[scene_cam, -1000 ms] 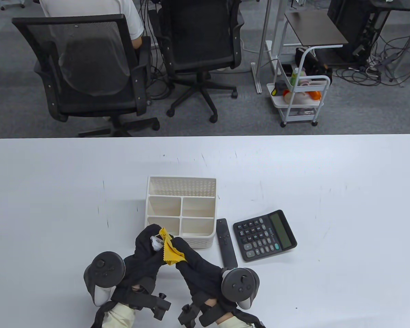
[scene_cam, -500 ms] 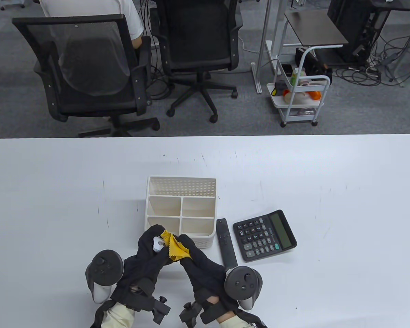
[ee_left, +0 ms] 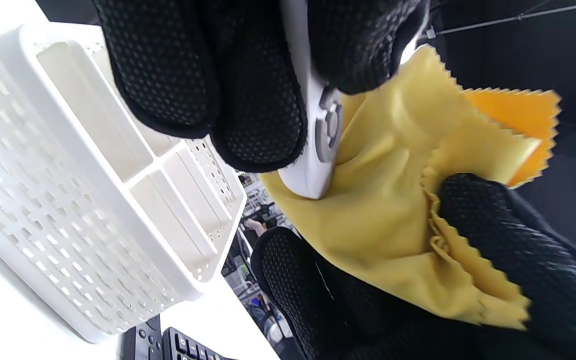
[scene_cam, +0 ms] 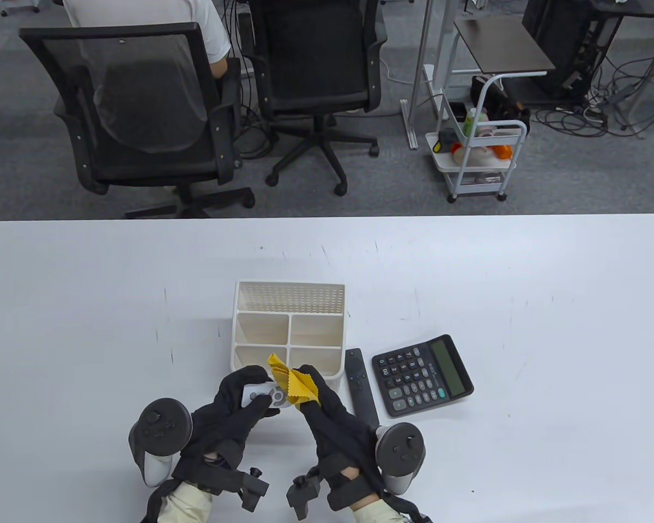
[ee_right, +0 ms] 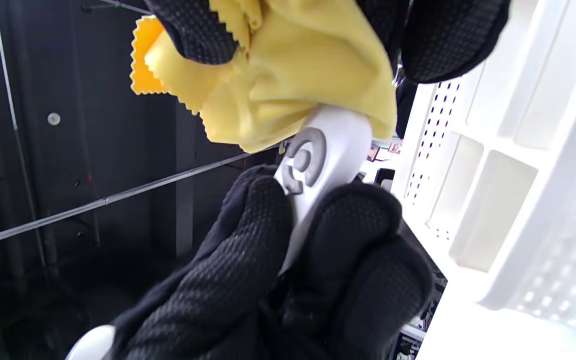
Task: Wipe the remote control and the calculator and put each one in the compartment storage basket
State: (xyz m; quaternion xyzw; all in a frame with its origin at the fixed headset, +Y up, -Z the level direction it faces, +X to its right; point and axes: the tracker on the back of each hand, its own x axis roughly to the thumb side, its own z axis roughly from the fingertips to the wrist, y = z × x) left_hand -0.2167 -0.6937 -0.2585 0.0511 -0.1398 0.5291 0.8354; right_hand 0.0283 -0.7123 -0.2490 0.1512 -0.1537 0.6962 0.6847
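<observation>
With the left hand (scene_cam: 234, 400) gripping the white remote control (scene_cam: 261, 394) just in front of the compartment storage basket (scene_cam: 288, 333), the right hand (scene_cam: 327, 408), pinching the yellow cloth (scene_cam: 297, 381), should sweep firmly along its button face while the grip holds steady.

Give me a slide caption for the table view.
Left hand holds a white remote while the right hand wipes it with a yellow cloth.
</observation>
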